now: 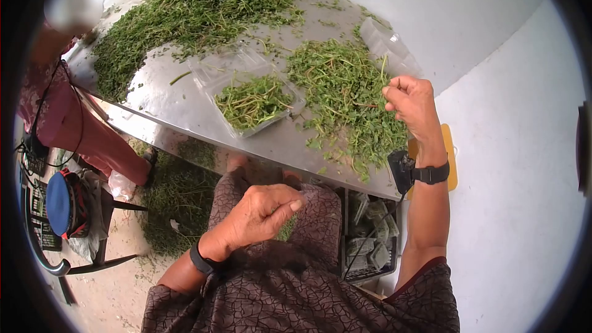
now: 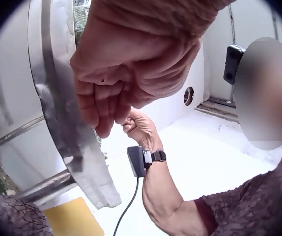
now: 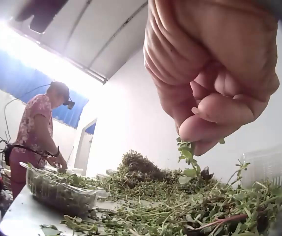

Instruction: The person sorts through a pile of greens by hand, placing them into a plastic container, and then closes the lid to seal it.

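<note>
My right hand (image 1: 412, 102) is raised over a smaller heap of leafy green stems (image 1: 339, 77) at the table's right side. In the right wrist view, its thumb and fingertips pinch a small green sprig (image 3: 187, 160) that hangs above the heap. My left hand (image 1: 262, 213) hovers over my lap, in front of the table edge. The left wrist view shows its fingers (image 2: 102, 105) loosely bent, with no object in the palm. Left of the heap lies a clear plastic clamshell box (image 1: 225, 65), its lid folded back and its tray filled with greens.
A large mound of greens (image 1: 209, 3) covers the back of the metal table (image 1: 166, 95). More clear containers (image 1: 391, 46) stand against the wall. At left is another person (image 3: 35, 120). Beneath the table are a crate of packs (image 1: 370, 259) and greens on the floor (image 1: 176, 203).
</note>
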